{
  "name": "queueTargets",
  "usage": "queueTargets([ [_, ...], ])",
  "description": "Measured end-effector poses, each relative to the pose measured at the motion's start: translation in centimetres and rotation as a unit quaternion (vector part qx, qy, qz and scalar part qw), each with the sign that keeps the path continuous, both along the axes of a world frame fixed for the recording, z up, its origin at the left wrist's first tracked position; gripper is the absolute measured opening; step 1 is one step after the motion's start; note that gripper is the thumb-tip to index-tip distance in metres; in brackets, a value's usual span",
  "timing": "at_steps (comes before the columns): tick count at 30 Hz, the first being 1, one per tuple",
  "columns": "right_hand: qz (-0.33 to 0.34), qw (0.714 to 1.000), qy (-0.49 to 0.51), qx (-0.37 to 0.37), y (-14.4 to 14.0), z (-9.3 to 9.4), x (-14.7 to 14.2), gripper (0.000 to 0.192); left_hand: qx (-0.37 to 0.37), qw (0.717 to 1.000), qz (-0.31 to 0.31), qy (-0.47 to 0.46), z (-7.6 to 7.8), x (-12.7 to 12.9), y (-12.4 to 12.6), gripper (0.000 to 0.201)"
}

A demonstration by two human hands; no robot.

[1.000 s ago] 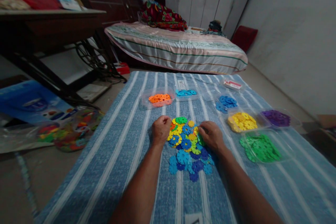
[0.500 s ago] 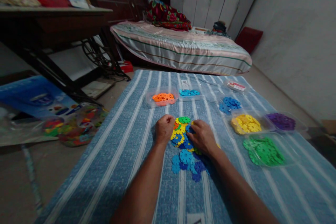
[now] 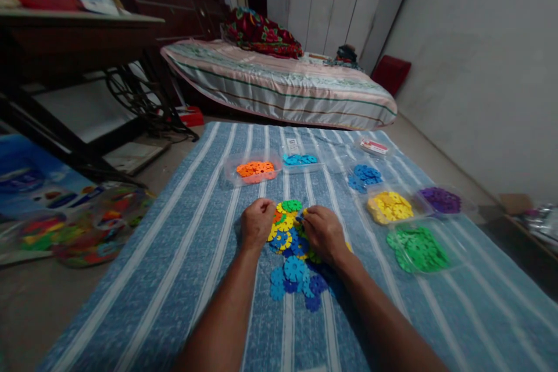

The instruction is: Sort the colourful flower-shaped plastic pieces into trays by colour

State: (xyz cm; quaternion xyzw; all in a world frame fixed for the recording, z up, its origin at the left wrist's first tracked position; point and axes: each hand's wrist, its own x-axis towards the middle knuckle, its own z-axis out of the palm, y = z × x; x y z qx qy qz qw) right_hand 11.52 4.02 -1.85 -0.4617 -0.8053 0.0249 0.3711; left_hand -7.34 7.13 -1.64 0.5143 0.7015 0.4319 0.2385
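Mixed plastic discs (image 3: 290, 238) lie heaped on the striped mat (image 3: 196, 244) between the clenched left hand (image 3: 257, 224) and the right hand (image 3: 321, 232), whose grip I cannot tell.

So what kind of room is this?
Most likely a bedroom at home. A bed with a striped cover stands at the back, with white wardrobe doors behind it. On the floor lies a blue striped mat where both hands sit at a pile of toy discs.

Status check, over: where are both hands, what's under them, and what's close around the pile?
Left hand fisted at the mixed pile of flat plastic flower discs. Right hand fingers on it. Clear tray of yellow discs nearby, apart.
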Motion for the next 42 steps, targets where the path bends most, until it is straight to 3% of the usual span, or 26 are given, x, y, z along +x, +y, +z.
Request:
queueTargets([
  [5, -0.004, 0.997, 0.029, 0.073, 0.7, 0.4, 0.9, 0.021, -0.008, 1.0, -0.001, 0.016, 0.1, -0.1, 0.1, 0.017],
  [8, -0.042, 0.993, 0.008, 0.114, 2.6, 1.9, 3.1, 0.02, -0.009, 1.0, -0.003, 0.008, 0.0, -0.1, 0.1, 0.019],
  [10, -0.099, 0.987, -0.017, 0.124, 4.4, 3.6, 5.3, 0.021, -0.009, 1.0, -0.002, 0.005, -0.1, -0.1, 0.2, 0.019],
  [13, -0.246, 0.959, -0.029, 0.138, 6.7, 6.0, 8.4, 0.017, -0.006, 1.0, 0.0, 0.007, -0.1, -0.1, 0.2, 0.019],
  [15, -0.29, 0.947, -0.025, 0.136, 7.2, 6.4, 9.4, 0.018, -0.002, 1.0, 0.001, 0.009, -0.1, -0.1, 0.2, 0.018],
  [17, -0.259, 0.958, -0.012, 0.122, 6.5, 5.6, 9.3, 0.021, 0.002, 1.0, -0.001, 0.006, -0.1, -0.1, 0.2, 0.017],
  [21, -0.101, 0.993, 0.041, 0.036, 3.0, 1.5, 7.1, 0.023, 0.005, 1.0, 0.002, 0.0, -0.2, 0.0, 0.1, 0.016],
  [26, -0.051, 0.99, 0.091, -0.099, -0.2, -1.9, 5.0, 0.027, 0.004, 1.0, 0.003, -0.008, 0.0, 0.2, -0.1, 0.014],
  [30, -0.011, 0.991, 0.095, -0.092, -0.5, -2.4, 4.5, 0.026, 0.005, 1.0, 0.012, 0.0, 0.4, 0.4, -0.2, 0.014],
  [42, -0.004, 0.991, 0.084, -0.107, -0.2, -1.9, 4.4, 0.022, 0.018, 1.0, 0.012, -0.002, 0.3, 0.4, -0.3, 0.016],
])
